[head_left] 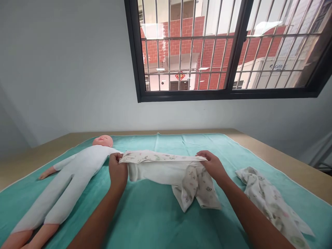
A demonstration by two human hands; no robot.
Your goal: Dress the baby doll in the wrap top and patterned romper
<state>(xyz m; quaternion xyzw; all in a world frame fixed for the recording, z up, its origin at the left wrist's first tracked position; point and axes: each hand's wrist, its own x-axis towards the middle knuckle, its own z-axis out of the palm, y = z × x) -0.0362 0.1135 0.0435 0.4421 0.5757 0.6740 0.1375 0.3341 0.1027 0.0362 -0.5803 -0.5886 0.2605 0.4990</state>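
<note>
A small white baby garment (166, 171) with a faint printed pattern lies spread across the teal mat (145, 214). My left hand (118, 169) is closed on its left end, fingers pinching the folded upper edge. My right hand (212, 164) is closed on the same edge at the right end. The cloth is pulled flat between the two hands, and its sleeve or leg part hangs down toward me under my right hand. A baby doll (77, 173) in a white suit lies on its back just left of my left hand.
A second patterned garment (269, 200) lies crumpled on the mat at the right. The mat covers a wooden table (285, 159) that stands against a grey wall. A barred window (223, 48) is above.
</note>
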